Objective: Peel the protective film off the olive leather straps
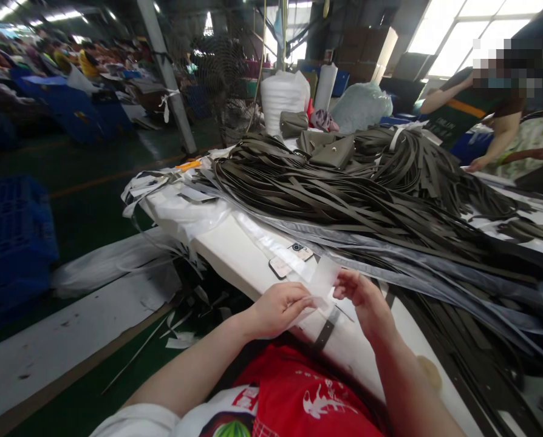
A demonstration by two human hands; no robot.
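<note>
Head view: the left hand (283, 308) pinches a thin sheet (325, 276) over the bench (226, 244), seemingly steadying it; the right hand (368, 303) curls beside it, grip unclear

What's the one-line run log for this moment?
left hand: pinching translucent sheet; right hand: at sheet's edge, contact unclear; dark straps: heaped on table

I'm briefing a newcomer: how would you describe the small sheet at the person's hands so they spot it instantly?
Find the white table heaped with dark straps. At its near edge, beside the phone, the person's left hand pinches the small sheet. Unlike the phone, lying on the table, it is thin, pale and held up by hand.
</note>
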